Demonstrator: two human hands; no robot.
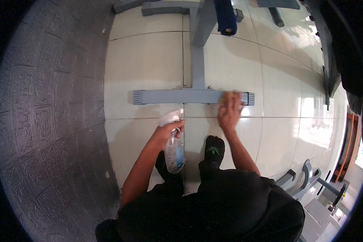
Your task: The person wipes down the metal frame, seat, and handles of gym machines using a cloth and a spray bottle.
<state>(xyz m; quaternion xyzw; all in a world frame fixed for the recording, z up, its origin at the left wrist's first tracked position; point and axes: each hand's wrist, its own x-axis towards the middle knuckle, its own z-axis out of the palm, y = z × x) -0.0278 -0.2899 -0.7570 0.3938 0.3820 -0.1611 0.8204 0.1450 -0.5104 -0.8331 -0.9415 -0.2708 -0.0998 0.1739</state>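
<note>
My left hand (168,132) grips a clear plastic spray bottle (174,154) by its neck, below the white trigger head. The bottle bears a blue label. My right hand (230,112) presses a yellowish cloth or sponge (227,97), blurred and mostly covered by the fingers, onto the right part of a grey metal crossbar (166,96). This crossbar lies on the tiled floor, has ribbed end caps, and joins an upright grey steel beam (197,66) of a gym machine.
A textured dark brick-pattern wall (54,106) rises at the left. A dark blue padded roller (226,18) hangs near the beam at the top. More grey gym equipment (308,181) stands at the lower right. My feet in black socks (213,151) are near the crossbar.
</note>
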